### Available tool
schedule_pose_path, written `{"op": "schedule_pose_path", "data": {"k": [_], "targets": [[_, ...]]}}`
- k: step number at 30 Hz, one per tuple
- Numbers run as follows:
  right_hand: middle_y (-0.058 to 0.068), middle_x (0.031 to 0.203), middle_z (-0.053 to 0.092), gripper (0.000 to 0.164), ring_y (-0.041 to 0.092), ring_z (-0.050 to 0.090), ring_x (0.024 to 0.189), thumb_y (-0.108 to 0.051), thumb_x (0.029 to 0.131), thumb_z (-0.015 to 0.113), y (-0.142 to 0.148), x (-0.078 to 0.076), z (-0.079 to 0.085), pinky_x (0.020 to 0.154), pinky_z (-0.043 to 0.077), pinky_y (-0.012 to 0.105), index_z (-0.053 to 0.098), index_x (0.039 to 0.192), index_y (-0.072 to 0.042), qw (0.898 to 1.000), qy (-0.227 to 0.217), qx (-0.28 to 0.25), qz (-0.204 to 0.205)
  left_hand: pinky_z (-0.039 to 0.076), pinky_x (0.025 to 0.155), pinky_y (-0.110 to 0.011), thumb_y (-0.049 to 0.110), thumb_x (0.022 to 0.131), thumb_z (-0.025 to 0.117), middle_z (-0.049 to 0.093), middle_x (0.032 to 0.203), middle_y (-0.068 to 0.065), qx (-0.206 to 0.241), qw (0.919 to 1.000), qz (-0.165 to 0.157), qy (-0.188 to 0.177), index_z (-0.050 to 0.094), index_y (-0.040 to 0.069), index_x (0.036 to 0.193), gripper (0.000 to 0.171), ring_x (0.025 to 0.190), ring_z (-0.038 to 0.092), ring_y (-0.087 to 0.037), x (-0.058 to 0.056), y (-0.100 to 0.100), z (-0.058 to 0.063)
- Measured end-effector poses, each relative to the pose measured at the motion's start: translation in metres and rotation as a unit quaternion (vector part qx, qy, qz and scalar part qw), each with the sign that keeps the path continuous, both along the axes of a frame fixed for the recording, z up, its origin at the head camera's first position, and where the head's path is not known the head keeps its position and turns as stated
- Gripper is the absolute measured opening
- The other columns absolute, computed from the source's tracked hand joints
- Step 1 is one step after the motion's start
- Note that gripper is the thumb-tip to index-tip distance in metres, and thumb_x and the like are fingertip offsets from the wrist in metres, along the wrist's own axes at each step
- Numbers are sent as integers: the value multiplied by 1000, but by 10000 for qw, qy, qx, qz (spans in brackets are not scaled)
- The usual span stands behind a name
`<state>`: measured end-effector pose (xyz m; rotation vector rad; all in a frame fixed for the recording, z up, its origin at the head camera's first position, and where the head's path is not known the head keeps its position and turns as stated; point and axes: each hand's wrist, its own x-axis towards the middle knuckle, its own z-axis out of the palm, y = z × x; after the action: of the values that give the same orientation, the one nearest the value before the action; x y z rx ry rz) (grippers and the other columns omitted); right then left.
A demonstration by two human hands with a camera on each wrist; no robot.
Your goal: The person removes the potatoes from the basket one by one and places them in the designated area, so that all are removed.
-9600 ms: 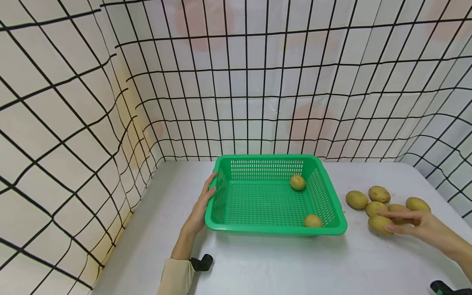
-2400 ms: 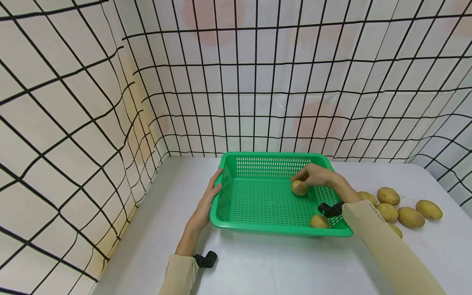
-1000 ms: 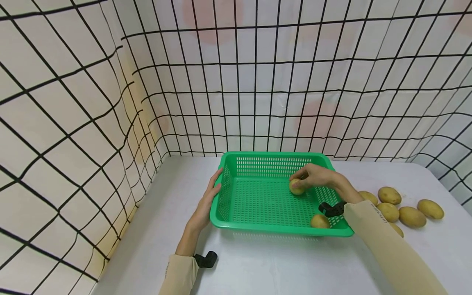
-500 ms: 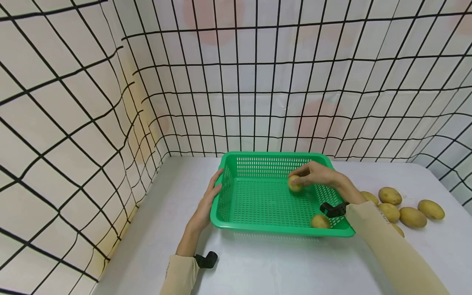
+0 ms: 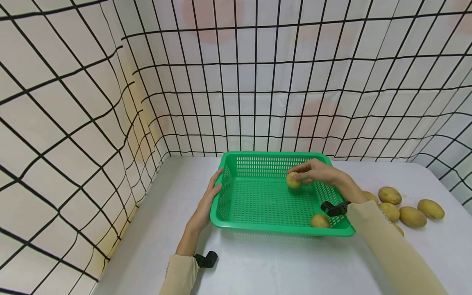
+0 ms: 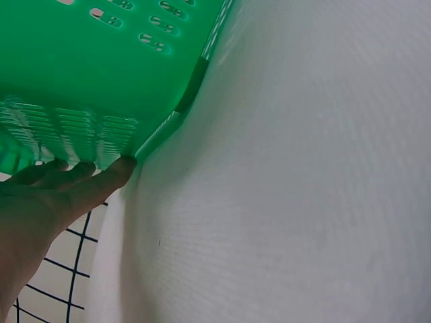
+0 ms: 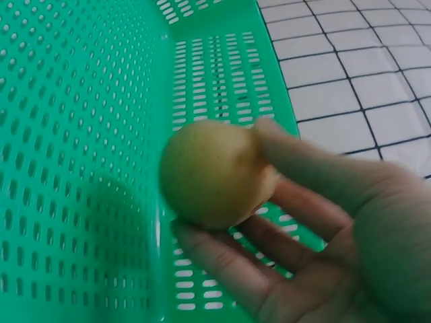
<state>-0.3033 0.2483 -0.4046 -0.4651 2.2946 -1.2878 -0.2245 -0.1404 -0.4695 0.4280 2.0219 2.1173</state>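
Observation:
My right hand (image 5: pixel 318 171) reaches inside the green plastic basket (image 5: pixel 284 230) near its back right corner. Between thumb and fingers it pinches a round yellow potato (image 5: pixel 293 180), close over the perforated floor. In the right wrist view, the thumb presses one side of this potato (image 7: pixel 209 173) while fingertips support it below. A second potato (image 5: pixel 320 221) lies in the basket's front right corner. My left hand (image 5: pixel 202 207) rests against the outside of the left wall, its fingers extended. The left wrist view shows those fingers (image 6: pixel 87 192) along the slotted wall.
Several potatoes (image 5: pixel 413 217) lie grouped on the white table (image 5: pixel 258 266) to the right of the basket, some partly hidden by the right sleeve (image 5: pixel 387 241). Black grid netting (image 5: pixel 265 92) over white cloth rises behind the table and along the left side.
Since 9.6 seconds ago, my right hand has left the potatoes on the table and taken hold of one in the basket. Over the last second it moved slightly up and left. The left hand stayed.

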Motion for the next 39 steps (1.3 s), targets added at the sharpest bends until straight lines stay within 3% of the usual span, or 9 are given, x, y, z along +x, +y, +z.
{"op": "schedule_pose_path", "data": {"k": [8, 18, 23, 30, 36, 39], "targets": [[22, 158, 46, 56, 22, 65, 123, -27, 99, 71, 4, -1, 5, 104, 55, 48, 57, 144, 3, 9994, -64, -268, -191, 14, 124, -62, 40, 112, 29, 6, 173, 5, 6, 10000, -4, 14, 16, 43, 163, 53, 159, 9, -29, 1, 0, 2], [22, 160, 43, 57, 21, 63, 127, -28, 100, 69, 0, 0, 10, 107, 52, 52, 55, 146, 2, 9987, -7, -436, -245, 12, 125, -63, 40, 112, 29, 6, 174, 4, 5, 10000, 2, 18, 15, 42, 163, 53, 159, 8, -29, 1, 0, 1], [19, 157, 48, 56, 21, 63, 125, -33, 100, 69, 1, 1, 18, 108, 51, 52, 57, 147, -4, 9986, -17, -403, -352, 12, 125, -64, 40, 112, 29, 6, 174, 4, 3, 10000, -22, 46, 15, 42, 163, 53, 160, 7, -29, 1, 0, 0], [19, 146, 59, 52, 14, 67, 115, -32, 100, 70, 8, 7, 31, 108, 49, 57, 60, 144, -5, 9972, 230, -435, -567, 14, 124, -64, 40, 113, 29, 7, 173, 4, -3, 10000, -7, 19, 15, 43, 163, 52, 159, 9, -30, 1, 1, 1], [17, 144, 60, 54, 8, 66, 113, -32, 101, 69, 17, 15, 42, 103, 55, 45, 58, 146, -4, 9955, 421, -435, -728, 13, 124, -65, 40, 112, 29, 6, 174, 5, -36, 10000, 20, 8, 15, 43, 163, 52, 159, 8, -30, 2, 1, 1], [6, 138, 65, 55, 5, 67, 110, -33, 101, 69, 23, 20, 47, 97, 57, 35, 58, 146, -3, 9938, 564, -443, -845, 11, 125, -65, 40, 112, 30, 6, 174, 5, -11, 10000, 12, 45, 16, 43, 163, 53, 160, 7, -29, 2, 1, 1]]}}
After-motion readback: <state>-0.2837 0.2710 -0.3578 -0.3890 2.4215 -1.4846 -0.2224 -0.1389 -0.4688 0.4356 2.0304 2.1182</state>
